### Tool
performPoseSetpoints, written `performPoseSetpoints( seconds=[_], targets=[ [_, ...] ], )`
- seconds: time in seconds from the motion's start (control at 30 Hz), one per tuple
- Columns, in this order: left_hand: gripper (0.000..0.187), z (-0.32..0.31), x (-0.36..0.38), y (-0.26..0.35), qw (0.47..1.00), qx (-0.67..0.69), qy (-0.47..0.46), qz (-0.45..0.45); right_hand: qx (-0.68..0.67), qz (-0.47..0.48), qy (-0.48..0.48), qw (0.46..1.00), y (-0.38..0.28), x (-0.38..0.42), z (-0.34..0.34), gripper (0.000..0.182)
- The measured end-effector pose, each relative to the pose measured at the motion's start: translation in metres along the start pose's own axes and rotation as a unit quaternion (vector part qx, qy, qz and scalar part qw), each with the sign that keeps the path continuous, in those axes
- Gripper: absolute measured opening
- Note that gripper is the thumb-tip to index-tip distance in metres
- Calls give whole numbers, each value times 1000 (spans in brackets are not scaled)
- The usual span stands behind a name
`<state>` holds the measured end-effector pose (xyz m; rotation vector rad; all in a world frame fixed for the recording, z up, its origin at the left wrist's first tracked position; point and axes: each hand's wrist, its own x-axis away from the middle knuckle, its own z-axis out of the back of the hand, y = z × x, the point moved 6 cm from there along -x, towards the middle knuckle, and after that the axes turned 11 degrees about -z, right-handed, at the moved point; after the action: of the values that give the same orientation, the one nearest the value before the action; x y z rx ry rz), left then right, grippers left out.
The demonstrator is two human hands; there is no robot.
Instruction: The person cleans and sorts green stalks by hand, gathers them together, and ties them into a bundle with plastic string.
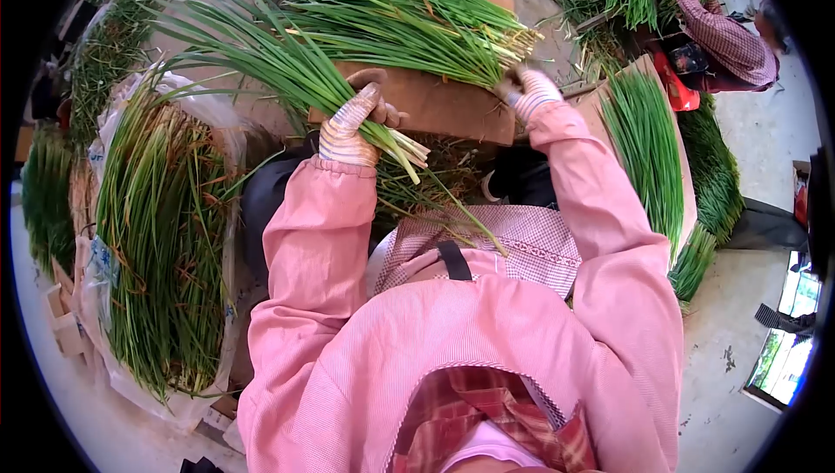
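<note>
My left hand [355,125], in a striped glove with bare fingertips, is closed round a bunch of garlic chives [300,60]. Its green leaves fan out to the upper left, and the pale stalk ends point down toward my lap. A larger heap of garlic chives [383,25] lies across a brown board [435,108] in front of me. At the pale cut ends of that heap is my right hand [531,93], gloved the same way, its fingers curled in and slightly blurred. What they pinch there is hidden. One loose stalk [474,221] hangs over my checked apron [522,234].
On my left, a plastic-lined bag [230,147] holds untrimmed chives [165,247] with brown leaves. To the right, a neat row of chives [648,156] rests on another board [591,108]. A person in a checked sleeve [704,16] sits at the upper right, near a red bag [674,82].
</note>
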<state>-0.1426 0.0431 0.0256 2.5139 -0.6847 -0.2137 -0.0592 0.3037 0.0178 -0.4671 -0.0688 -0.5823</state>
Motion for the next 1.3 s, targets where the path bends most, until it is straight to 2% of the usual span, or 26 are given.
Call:
performPoseSetpoints(
  seconds=[0.03, 0.07, 0.13, 0.17, 0.2, 0.27, 0.3, 0.37, 0.4, 0.5, 0.57, 0.63, 0.67, 0.73, 0.8, 0.87, 0.9, 0.93, 1.0, 1.03, 1.07, 1.13, 1.2, 1.23, 1.27, 1.3],
  targets=[
    [20, 2, 1, -1, 1000, -13, -2, -1, -82, -21, -2, 996, 1, 0, -12, 27],
    [20, 2, 0, -1, 1000, -16, -5, -5, -32, -33, 18, 999, 7, 3, -15, 25],
    [21, 5, 6, -3, 999, -43, 21, 9, -69, -80, 12, 994, -13, 12, -3, 23],
    [24, 9, 6, -5, 999, -37, 17, 11, -197, -89, -27, 976, -10, 10, -6, 25],
    [24, 17, 2, -9, 999, -40, 13, 13, -186, -96, -8, 978, -4, 3, -2, 24],
    [27, 15, -2, -18, 989, 91, -105, 43, -482, -93, -31, 871, -20, 25, 9, 23],
    [27, 9, 1, -16, 989, 91, -106, 45, -519, -64, -39, 851, -30, 39, 15, 25],
    [30, 1, 15, -19, 994, -67, -17, 86, -488, -70, -97, 865, -33, 65, -2, 30],
    [30, -1, 22, -23, 991, -91, 3, 93, -479, -67, -133, 865, -41, 79, -12, 32],
    [24, -7, 41, -35, 962, -219, 58, 151, -470, -38, -131, 872, -30, 88, -51, 30],
    [19, -1, 48, -44, 944, -265, 101, 167, -476, -36, -135, 868, -34, 98, -62, 29],
    [22, 7, 45, -54, 926, -290, 136, 199, -451, -55, -204, 867, -51, 113, -62, 29],
    [23, 10, 46, -58, 914, -310, 154, 214, -459, -54, -204, 863, -51, 113, -69, 29],
    [22, 17, 48, -71, 904, -318, 143, 246, -514, 33, -216, 829, -56, 114, -79, 28],
    [28, 19, 53, -77, 914, -308, 157, 214, -526, 1, -207, 825, -50, 114, -88, 26],
    [27, 18, 54, -70, 927, -309, 172, 124, -647, -94, -227, 722, -44, 115, -100, 19],
    [25, 20, 56, -67, 926, -302, 206, 93, -675, -123, -232, 690, -42, 115, -103, 20],
    [25, 18, 56, -63, 928, -306, 205, 58, -658, -148, -254, 693, -35, 112, -113, 19],
    [20, 18, 55, -51, 906, -372, 199, 36, -529, -83, -211, 818, -40, 108, -112, 20],
    [20, 16, 53, -44, 915, -354, 192, -5, -366, -36, -170, 914, -46, 106, -108, 18],
    [20, 15, 52, -37, 923, -335, 185, -46, -256, -39, -197, 946, -44, 112, -108, 26],
    [23, 17, 41, -16, 928, -311, 170, -111, -85, -13, -247, 965, -42, 114, -114, 34],
    [23, 10, 36, 5, 963, -232, 133, -30, 34, -17, -290, 956, -35, 116, -109, 41],
    [24, -2, 35, 11, 978, -195, 78, 9, 1, -5, -199, 980, -29, 110, -107, 44],
    [24, -3, 36, 16, 981, -184, 51, 36, -53, -25, -162, 985, -24, 99, -110, 47],
    [26, -6, 36, 16, 986, -154, 34, 51, -271, -48, -190, 943, -30, 98, -107, 47]
  ],
)
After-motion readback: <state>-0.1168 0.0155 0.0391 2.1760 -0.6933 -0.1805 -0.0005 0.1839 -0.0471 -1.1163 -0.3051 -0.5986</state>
